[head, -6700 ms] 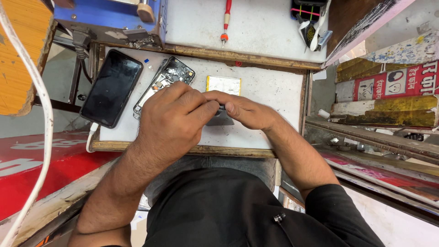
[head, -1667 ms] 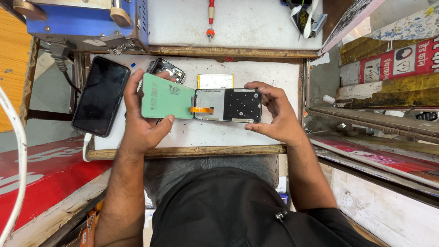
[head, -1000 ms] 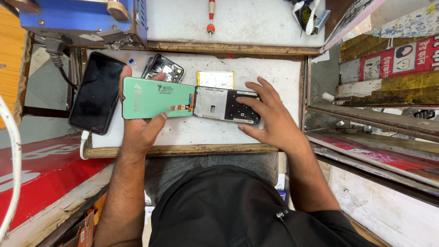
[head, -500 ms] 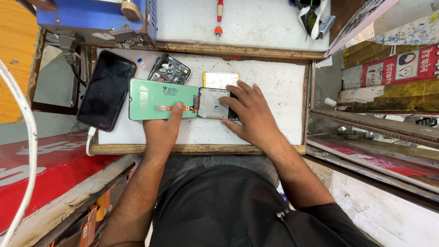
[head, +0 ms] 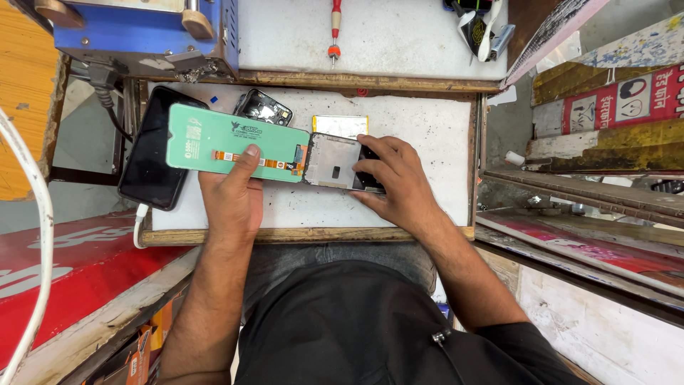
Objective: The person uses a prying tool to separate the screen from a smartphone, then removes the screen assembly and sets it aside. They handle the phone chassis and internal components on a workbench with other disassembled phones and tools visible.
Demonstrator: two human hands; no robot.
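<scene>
Head view: the left hand (head: 231, 196) presses one fingertip, its grip not closed on anything, onto the green display panel (head: 231, 142) near the bench's (head: 427, 135) left edge. The right hand (head: 395, 178) clamps the adjoining phone frame (head: 331, 160), apparently fingers spread, hiding its right end.

1. Your right hand (head: 395, 182) covers the right part of the opened phone frame (head: 335, 162), so that end of it cannot be made out.
2. Behind the phone frame, only the top strip of the yellow battery (head: 340, 125) shows.
3. Left of the phone frame, the green-backed display panel (head: 235, 142) hides the lower part of the small phone body (head: 263, 109) and overlaps the edge of the black phone (head: 153, 160).
4. The blue machine (head: 142, 36), far left of the frame, is cut off by the top edge.
</scene>
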